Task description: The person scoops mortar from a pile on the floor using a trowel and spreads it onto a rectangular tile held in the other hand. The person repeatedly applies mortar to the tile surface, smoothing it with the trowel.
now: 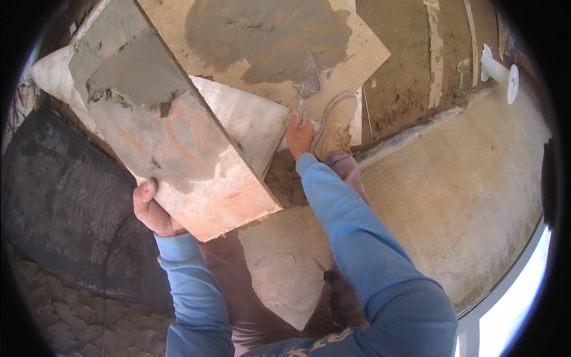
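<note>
My left hand (153, 208) grips the lower left edge of a flat, tilted board or tile (232, 190), thumb on its face. Grey mortar (134, 68) lies thick on its far part, with a thin smear further down. My right hand (301, 137) is closed round the handle of a trowel (308, 77), whose mortar-coated blade points away from me. The blade rests on or just over a second board (363, 56) covered with a wide patch of wet mortar (267, 35). Beneath both lies a whitish slab (238, 113).
My tan shoe (338, 122) is right beside the trowel hand. A white spool-like piece (499, 72) lies at the far right, beyond a broad pale surface (464, 184). Pale strips (436, 53) cross the brown ground. Dark sheeting (65, 196) covers the left side.
</note>
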Tool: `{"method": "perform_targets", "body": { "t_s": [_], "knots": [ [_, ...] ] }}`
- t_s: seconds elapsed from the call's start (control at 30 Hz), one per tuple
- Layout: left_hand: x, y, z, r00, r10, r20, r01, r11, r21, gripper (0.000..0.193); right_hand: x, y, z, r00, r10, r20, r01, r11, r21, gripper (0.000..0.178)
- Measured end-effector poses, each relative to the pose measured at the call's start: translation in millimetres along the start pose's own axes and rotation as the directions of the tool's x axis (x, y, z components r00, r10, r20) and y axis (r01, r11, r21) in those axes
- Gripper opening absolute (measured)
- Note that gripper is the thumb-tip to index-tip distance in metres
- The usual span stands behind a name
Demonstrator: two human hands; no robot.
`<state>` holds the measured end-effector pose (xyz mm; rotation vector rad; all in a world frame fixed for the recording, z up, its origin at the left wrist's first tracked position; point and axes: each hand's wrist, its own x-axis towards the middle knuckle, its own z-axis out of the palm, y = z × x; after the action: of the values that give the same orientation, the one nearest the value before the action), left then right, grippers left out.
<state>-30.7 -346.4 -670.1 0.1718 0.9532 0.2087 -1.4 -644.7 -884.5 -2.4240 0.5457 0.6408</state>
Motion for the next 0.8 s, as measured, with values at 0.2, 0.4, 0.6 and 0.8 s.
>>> {"method": "perform_targets", "body": {
  "t_s": [0.2, 0.4, 0.6, 0.8],
  "knots": [
    [0.7, -1.9, -1.7, 1.000, 0.017, -0.013, -0.016, 0.999, 0.032, 0.063, -36.5, -46.2, 42.7, 0.994, -0.080, 0.068, 0.069, 0.985, 0.156, 0.049],
    [3.5, -1.4, -10.8, 1.000, 0.019, 0.017, -0.020, 0.999, 0.047, 0.067, -12.7, -73.1, 29.3, 0.916, -0.277, 0.291, 0.142, 0.900, 0.413, 0.042],
    [3.9, -9.0, 3.4, 0.999, 0.038, 0.021, -0.038, 0.999, 0.024, 0.067, 56.6, -23.1, -46.1, 0.949, 0.206, 0.240, -0.307, 0.780, 0.546, 0.033],
    [-1.5, -3.6, -7.0, 0.999, 0.047, 0.018, -0.047, 0.999, -0.003, 0.069, 76.3, -50.2, -5.1, 0.957, -0.267, 0.115, 0.246, 0.955, 0.166, 0.041]
  ]
}}
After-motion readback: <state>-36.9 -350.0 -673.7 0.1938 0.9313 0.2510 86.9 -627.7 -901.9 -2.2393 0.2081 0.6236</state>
